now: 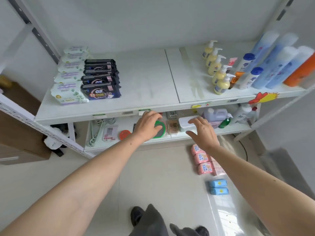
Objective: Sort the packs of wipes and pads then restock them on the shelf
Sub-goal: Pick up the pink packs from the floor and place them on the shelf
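Note:
On the upper shelf [144,79], far left, several white wipe packs [69,92] stand in a row running front to back. Beside them on the right is a row of several black pad packs [100,91]. On the floor lie pink packs [203,158] in a column and two blue packs [218,186] nearer me. My left hand [148,126] and my right hand [202,132] are stretched forward in the air in front of the shelf's edge, fingers relaxed, holding nothing.
Yellow pump bottles [218,74], blue, white and orange bottles [272,65] fill the upper shelf's right side. The lower shelf [196,135] holds a white box [187,124], a green-rimmed round item [161,128], hangers, jugs. A brown cardboard box [18,133] stands at the left. My shoes show below.

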`<state>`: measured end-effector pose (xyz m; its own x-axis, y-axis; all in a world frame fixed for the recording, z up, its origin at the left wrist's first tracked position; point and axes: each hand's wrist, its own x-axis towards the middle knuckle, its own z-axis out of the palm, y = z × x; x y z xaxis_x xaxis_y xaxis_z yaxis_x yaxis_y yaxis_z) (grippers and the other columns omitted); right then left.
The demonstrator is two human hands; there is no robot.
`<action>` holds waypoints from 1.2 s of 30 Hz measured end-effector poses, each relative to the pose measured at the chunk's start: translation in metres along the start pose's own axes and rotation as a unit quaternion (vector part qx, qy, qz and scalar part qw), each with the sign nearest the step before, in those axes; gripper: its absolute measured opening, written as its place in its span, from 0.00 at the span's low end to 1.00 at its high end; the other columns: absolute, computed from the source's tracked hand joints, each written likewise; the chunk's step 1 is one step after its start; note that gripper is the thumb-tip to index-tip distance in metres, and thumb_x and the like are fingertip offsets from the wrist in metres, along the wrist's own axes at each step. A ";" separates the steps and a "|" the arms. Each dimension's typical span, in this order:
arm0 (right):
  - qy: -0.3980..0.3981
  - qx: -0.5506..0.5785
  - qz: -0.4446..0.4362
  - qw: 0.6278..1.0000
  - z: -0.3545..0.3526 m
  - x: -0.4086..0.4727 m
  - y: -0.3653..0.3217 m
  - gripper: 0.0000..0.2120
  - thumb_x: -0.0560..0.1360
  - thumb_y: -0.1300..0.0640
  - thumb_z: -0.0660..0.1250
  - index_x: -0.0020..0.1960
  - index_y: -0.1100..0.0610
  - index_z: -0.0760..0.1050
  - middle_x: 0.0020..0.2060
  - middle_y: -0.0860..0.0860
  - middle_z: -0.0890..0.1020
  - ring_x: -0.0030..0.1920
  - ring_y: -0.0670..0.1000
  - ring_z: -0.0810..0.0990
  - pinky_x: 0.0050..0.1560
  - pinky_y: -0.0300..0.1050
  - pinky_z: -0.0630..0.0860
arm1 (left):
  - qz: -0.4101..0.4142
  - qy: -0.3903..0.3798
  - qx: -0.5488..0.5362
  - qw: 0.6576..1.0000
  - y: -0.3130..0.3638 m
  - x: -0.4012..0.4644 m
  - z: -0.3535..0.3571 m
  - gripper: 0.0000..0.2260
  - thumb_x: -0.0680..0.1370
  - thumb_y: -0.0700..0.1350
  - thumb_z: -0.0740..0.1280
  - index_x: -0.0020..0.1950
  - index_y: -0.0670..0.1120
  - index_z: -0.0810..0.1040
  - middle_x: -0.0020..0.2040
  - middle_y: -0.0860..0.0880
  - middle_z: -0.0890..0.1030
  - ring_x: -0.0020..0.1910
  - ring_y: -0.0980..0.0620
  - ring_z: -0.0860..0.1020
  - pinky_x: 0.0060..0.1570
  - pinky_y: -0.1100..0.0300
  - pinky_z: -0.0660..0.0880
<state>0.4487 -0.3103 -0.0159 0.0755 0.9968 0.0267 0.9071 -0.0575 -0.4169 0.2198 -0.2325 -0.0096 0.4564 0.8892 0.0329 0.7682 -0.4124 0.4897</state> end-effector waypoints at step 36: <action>-0.225 -0.022 0.055 0.972 0.133 -0.062 0.408 0.19 0.75 0.51 0.69 0.64 0.54 0.73 0.60 0.51 0.75 0.60 0.55 0.73 0.57 0.48 0.71 | -0.156 -0.190 -0.037 0.969 0.125 0.007 0.445 0.17 0.79 0.50 0.65 0.66 0.47 0.73 0.64 0.51 0.73 0.66 0.50 0.68 0.59 0.52 0.72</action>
<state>0.7593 -0.3878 -0.3086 -0.0067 0.9069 -0.4213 0.9215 -0.1580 -0.3547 0.5189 -0.3661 -0.3355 0.3504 0.8255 -0.4425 0.8670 -0.1072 0.4866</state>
